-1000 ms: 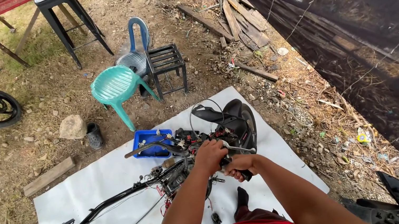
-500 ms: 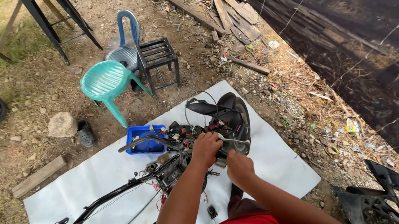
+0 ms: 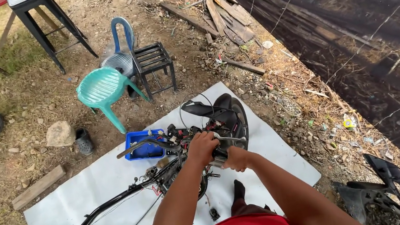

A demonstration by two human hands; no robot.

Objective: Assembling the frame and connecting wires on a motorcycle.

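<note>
Both hands point(image 3: 219, 152) grip the motorbike frame's point(image 3: 118, 205) handlebar end.

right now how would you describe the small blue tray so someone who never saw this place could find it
Start at the white sheet spread on the dirt ground, where a stripped black motorcycle frame lies. Near the sheet's far edge, just beyond the frame's handlebar end and in front of the teal plastic stool, sits the small blue rectangular plastic tray. It is the only bright blue thing on the sheet.

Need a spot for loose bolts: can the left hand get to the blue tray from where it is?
Probably yes. The left hand grips the frame's front end, and the blue tray lies just beyond it; only the bare handlebar crosses over the tray.
</note>
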